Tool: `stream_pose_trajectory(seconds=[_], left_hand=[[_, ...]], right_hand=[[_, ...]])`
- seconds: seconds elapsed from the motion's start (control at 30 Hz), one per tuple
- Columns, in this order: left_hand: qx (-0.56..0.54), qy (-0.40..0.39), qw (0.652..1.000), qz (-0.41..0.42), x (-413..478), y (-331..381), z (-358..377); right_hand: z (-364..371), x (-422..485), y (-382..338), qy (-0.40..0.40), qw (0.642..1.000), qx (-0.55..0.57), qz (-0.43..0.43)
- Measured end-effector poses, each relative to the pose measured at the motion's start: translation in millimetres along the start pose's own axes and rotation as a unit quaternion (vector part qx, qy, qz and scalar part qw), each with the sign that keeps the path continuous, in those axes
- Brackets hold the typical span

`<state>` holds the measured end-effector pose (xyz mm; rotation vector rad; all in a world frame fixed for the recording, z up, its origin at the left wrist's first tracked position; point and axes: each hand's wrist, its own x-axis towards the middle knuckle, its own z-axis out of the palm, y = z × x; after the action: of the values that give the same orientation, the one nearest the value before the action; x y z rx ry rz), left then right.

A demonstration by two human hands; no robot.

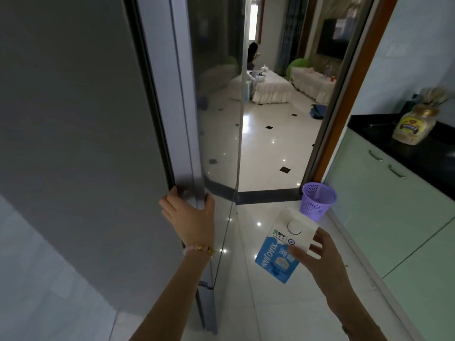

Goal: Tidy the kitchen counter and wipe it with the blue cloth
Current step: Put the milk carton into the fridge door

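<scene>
My left hand [190, 212] grips the edge of a tall grey fridge door [73, 119] at about waist height, fingers wrapped around its rim. My right hand [317, 257] holds a blue and white milk carton [283, 247] with a round white cap, tilted, over the floor to the right of the fridge. The black kitchen counter [418, 153] runs along the right side, apart from both hands. No blue cloth is in view.
A bag of bread [413, 124] stands on the counter. A purple mesh bin [317, 200] sits on the floor by the doorway. Pale green cabinets [394, 217] line the right. Beyond the doorway lies a room with shiny white tiles, and a person sits far off.
</scene>
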<state>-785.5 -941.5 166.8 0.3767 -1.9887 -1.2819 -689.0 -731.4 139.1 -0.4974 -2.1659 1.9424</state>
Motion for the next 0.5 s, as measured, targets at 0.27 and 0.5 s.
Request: stream_pose_trajectory(seconds=[0.27,0.5], left_hand=[[0.016,0.016,1.000,0.003,1.9,-0.5,3.2],[0.000,-0.035,0.999,-0.006,-46.9,30.0,25.8]], right_hand=[[-32.8,15.6,-10.0,0.019,1.000,0.017,-0.008],[-45.2,30.2,-28.9,0.042,0.998,0.040,-0.037]])
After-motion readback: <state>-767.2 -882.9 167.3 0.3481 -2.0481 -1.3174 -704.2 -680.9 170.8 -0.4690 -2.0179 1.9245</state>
